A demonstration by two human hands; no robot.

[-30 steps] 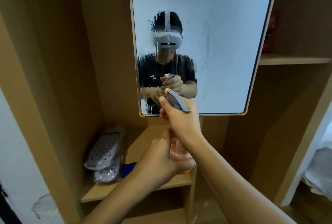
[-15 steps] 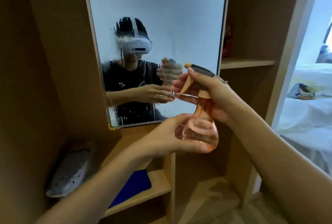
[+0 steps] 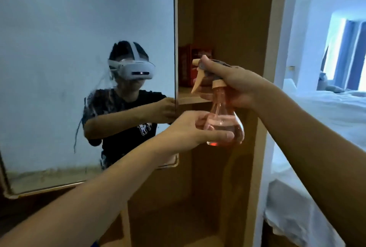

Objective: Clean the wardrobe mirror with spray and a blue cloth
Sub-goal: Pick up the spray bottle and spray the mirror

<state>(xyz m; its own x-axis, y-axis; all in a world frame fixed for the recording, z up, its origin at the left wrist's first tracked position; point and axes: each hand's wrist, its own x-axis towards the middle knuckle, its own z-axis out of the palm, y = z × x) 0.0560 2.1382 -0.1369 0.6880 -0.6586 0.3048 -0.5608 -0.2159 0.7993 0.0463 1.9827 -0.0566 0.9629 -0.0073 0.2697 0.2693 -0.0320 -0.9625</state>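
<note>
Mirror on the left, streaked with wet runs. Left hand cups the round base of the clear orange spray bottle, fingers curled round it; right hand grips the neck, beside the wardrobe shelf.

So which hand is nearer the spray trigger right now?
Right. The right hand grips the spray bottle's neck, right behind the trigger. The left hand cups the bottle's round base, lower down.

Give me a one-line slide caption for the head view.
Both hands hold an orange spray bottle beside the streaked wardrobe mirror: right hand at the trigger, left hand cupping the base.
</note>
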